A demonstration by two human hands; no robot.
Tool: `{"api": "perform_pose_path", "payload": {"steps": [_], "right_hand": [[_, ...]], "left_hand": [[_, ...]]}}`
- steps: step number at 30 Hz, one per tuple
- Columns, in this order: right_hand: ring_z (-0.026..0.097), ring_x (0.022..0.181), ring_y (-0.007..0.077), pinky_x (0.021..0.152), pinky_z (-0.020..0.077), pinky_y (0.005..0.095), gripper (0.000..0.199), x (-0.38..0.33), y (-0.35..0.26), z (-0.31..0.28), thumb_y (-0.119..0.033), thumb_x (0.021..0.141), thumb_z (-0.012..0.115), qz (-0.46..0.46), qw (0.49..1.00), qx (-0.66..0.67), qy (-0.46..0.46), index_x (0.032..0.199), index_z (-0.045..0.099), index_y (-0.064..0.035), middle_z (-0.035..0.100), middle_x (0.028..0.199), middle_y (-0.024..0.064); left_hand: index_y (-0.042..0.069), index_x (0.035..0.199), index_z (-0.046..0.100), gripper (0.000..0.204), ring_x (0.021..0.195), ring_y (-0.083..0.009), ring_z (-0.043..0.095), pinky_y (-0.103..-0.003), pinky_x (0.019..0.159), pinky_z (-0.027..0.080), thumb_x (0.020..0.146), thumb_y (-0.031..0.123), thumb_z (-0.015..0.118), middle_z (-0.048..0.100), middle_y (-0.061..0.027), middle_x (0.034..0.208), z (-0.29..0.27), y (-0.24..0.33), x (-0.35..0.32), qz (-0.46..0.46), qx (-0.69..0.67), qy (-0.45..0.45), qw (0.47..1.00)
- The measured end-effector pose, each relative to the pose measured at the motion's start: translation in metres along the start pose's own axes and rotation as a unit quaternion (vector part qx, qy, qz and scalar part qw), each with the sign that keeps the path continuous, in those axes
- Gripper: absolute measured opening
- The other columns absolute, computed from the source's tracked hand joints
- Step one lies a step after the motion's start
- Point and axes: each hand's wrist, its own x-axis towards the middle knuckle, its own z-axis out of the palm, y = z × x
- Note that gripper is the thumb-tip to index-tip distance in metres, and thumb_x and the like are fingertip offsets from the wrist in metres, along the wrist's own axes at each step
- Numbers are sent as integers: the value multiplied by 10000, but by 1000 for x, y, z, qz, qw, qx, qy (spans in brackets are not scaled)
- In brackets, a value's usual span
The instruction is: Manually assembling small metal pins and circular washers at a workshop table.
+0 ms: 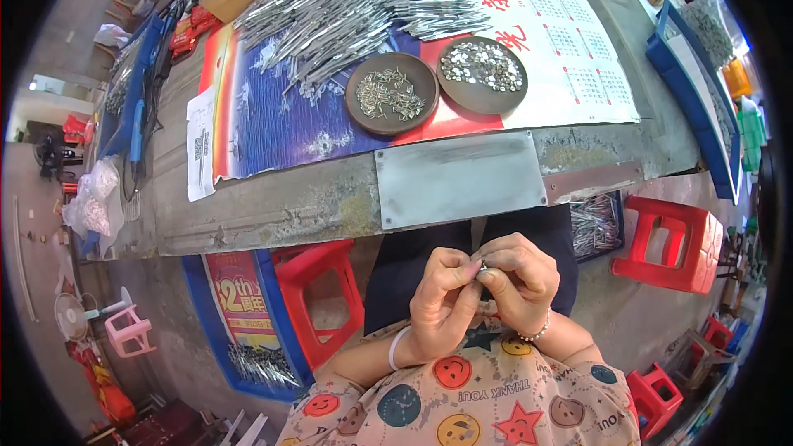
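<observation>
Over my lap, just below the table edge, both hands meet fingertip to fingertip. My left hand (446,301) pinches with thumb and forefinger, and so does my right hand (524,281). Between the fingertips shows a tiny silvery metal piece (483,266); most of it is covered, so its kind is unclear. On the table ahead, a round dark dish (388,125) holds many small metal pins. Touching it on the right, a second dish (481,102) holds small shiny discs. Behind them lies a large heap of thin metal strips (347,12).
A smooth metal plate (462,182) is fixed at the table's front edge. Under the dishes lies a printed poster (570,41). Blue trays stand at the right (690,87) and below left (202,297). Red stools (673,244) flank my legs. A tray of metal parts (596,223) sits beneath the table.
</observation>
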Motion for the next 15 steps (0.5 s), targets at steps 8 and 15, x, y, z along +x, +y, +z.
{"api": "perform_pose_path", "payload": {"steps": [8, 15], "right_hand": [[583, 578, 220, 511, 465, 279, 208, -3, 8, 2, -161, 852, 652, -48, 996, -67, 30, 730, 575, -11, 613, 752, 110], [542, 529, 217, 474, 438, 291, 290, -4, 24, 3, -196, 852, 653, -52, 996, -69, 17, 656, 521, -26, 583, 715, 103]], "left_hand": [[-29, 1081, 590, 263, 844, -141, 506, -198, 704, 421, 849, -148, 553, 508, -111, 974, 3, 5, 2, -43, 4, -9, 999], [-36, 1069, 595, 236, 846, -132, 509, -196, 698, 430, 860, -137, 551, 511, -104, 994, 3, -8, -5, -53, -33, -2, 998]]}}
